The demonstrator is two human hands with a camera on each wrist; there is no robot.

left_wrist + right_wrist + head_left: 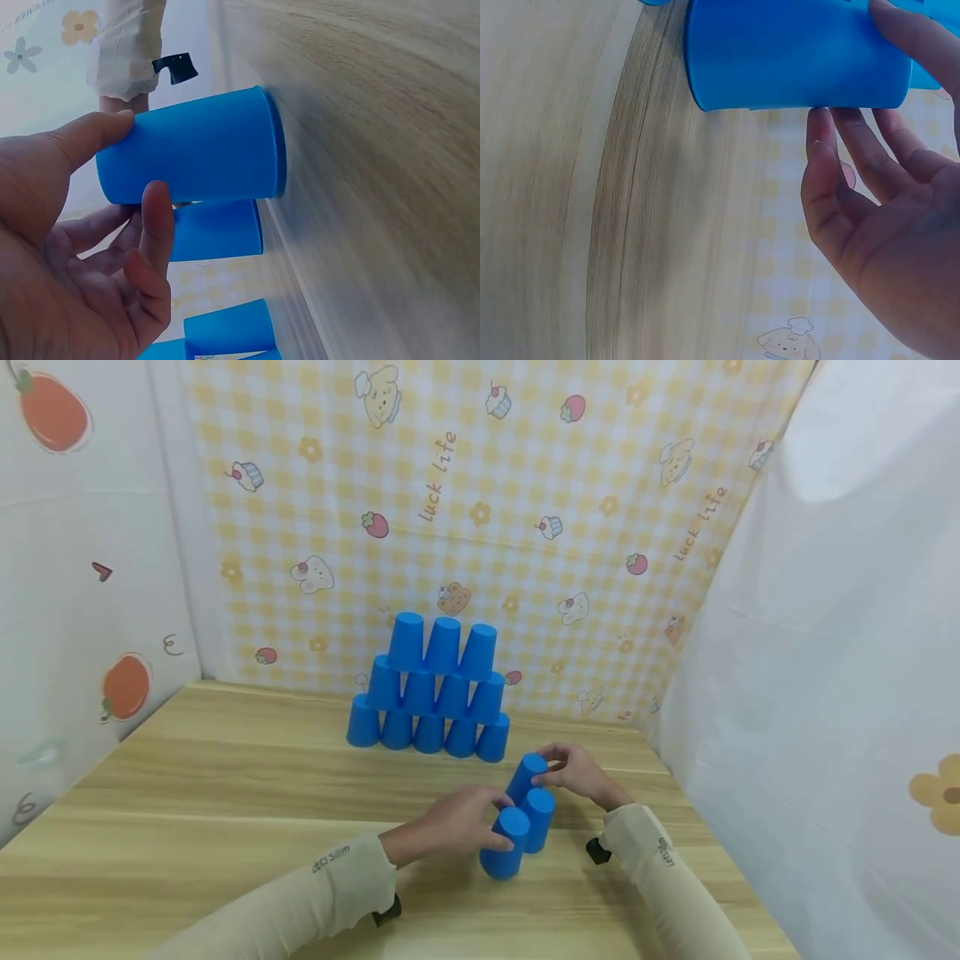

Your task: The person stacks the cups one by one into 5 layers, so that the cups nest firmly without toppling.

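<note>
In the head view my left hand (pixel 461 823) grips the nearest upside-down blue cup (pixel 502 853), thumb and fingers on its upper sides. My right hand (pixel 576 771) holds the farthest loose blue cup (pixel 525 777) near its top. A third blue cup (pixel 538 820) stands between these two, closely beside them. The left wrist view shows the thumb of my left hand (pixel 97 247) against the side of its cup (pixel 195 150). From the right wrist, fingers and thumb of my right hand (pixel 900 202) meet both sides of its cup (pixel 795 56).
Behind, several upside-down blue cups form a tiered stack (pixel 429 733), with 3 on its top row. All stand on a wood-grain table (pixel 225 777). A yellow checked cloth (pixel 300 602) hangs at the back, and white cloths flank the sides.
</note>
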